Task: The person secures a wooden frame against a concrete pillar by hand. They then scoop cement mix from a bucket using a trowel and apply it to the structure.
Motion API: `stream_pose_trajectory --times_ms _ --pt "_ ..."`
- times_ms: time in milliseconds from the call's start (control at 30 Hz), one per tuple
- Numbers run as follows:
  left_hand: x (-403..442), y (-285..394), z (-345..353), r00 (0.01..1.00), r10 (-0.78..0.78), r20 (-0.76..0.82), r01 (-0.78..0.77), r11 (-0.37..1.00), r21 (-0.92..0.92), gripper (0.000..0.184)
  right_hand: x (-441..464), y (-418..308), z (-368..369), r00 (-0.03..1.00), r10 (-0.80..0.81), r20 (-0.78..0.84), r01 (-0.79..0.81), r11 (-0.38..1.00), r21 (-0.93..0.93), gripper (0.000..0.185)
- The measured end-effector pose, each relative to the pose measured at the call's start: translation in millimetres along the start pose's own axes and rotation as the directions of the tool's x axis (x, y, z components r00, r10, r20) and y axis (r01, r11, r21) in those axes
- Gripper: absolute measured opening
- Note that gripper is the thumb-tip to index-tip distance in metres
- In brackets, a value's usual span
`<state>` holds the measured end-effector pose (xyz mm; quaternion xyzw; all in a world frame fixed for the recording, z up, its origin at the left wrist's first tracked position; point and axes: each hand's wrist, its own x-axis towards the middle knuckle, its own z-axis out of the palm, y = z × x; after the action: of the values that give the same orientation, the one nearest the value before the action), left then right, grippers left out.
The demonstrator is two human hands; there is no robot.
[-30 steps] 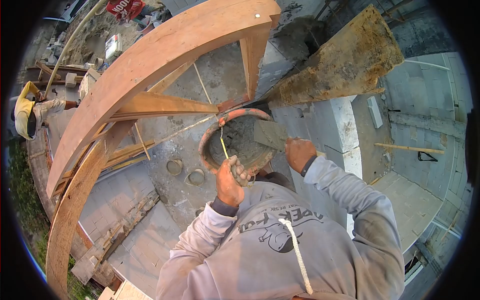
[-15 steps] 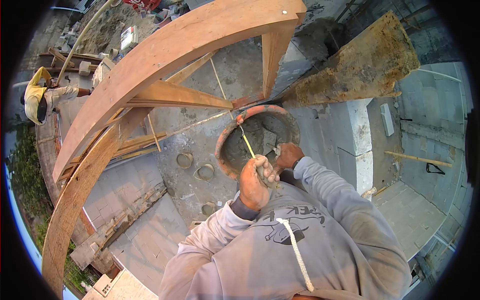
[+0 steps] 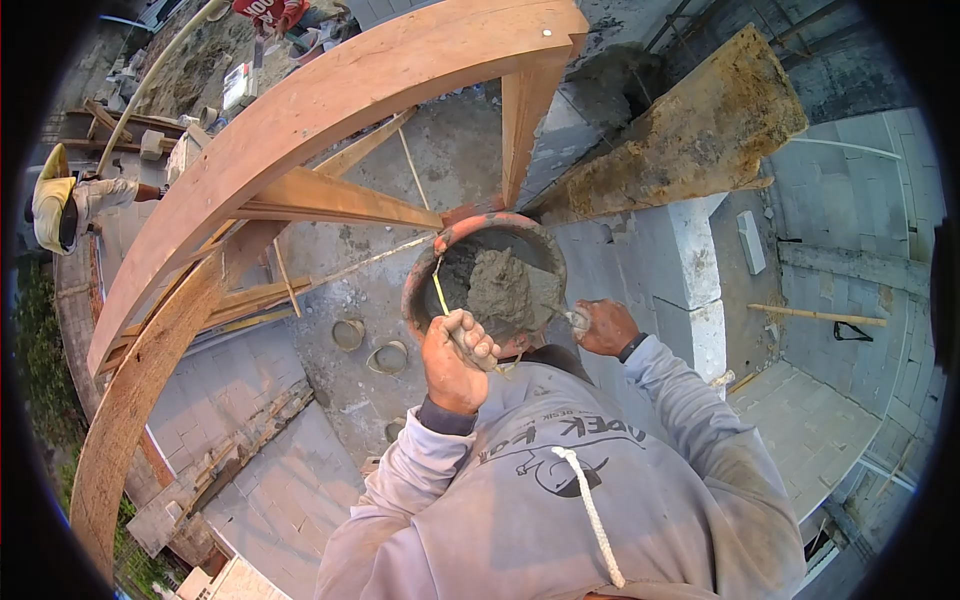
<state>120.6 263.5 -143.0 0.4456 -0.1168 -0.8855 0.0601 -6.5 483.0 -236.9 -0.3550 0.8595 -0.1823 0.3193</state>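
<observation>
Your left hand (image 3: 455,360) was closed around the yellow cord (image 3: 440,290), which ran to the rim of the bucket (image 3: 408,292). Your right hand (image 3: 607,328), just outside the bucket on its right, was closed on the handle of the trowel (image 3: 546,291). The trowel blade reached into the bucket beside a thick grey heap of mortar (image 3: 500,283); how much of the heap the blade carried could not be told. Two small pots (image 3: 348,335) (image 3: 387,357) stood left of the bucket, and the timber arch (image 3: 290,115) curved beyond it and to its left. For sound handling, the mix probably called for a nearly level blade, a firm wrist and a slow, steady draw, since a tilt could have shed the heap over the rim. Moderate tension on the cord would likely have steadied the bucket; a hard pull could have tipped it.
</observation>
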Motion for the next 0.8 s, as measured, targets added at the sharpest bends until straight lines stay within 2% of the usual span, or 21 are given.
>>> stream_pose_trajectory --times_ms 367,467,567,667,733,800 --pt "1.6 3.0 -2.0 0.998 0.026 -0.049 -0.024 0.999 0.037 0.021 2.5 19.7 -30.5 0.996 -0.019 0.09 0.021 1.0 -0.019 0.032" --pt "2.6 1.7 -3.4 0.998 0.012 -0.063 -0.009 0.999 0.044 0.02 0.5 34.5 -47.3 0.997 -0.063 0.042 0.059 0.994 0.088 0.032" --pt "5.9 1.3 -5.6 0.997 -0.018 -0.078 0.024 0.997 0.071 0.021 9.4 59.7 -67.4 0.998 0.006 -0.061 0.016 0.936 0.353 0.018" --pt "3.0 1.3 -3.0 0.993 -0.035 -0.11 0.045 0.995 0.089 0.02 42.1 82.1 -116.9 0.951 0.274 0.141 -0.295 0.675 0.676 0.012" --pt "4.9 1.8 -3.2 0.991 -0.043 -0.126 0.056 0.993 0.103 0.019 82.9 104.0 -142.2 0.929 0.334 0.155 -0.31 0.482 0.819 0.022" --pt "7.0 2.1 -0.3 0.988 -0.047 -0.147 0.067 0.988 0.136 0.02 140.0 118.6 -164.0 0.859 0.472 0.199 -0.278 0.104 0.955 0.015"
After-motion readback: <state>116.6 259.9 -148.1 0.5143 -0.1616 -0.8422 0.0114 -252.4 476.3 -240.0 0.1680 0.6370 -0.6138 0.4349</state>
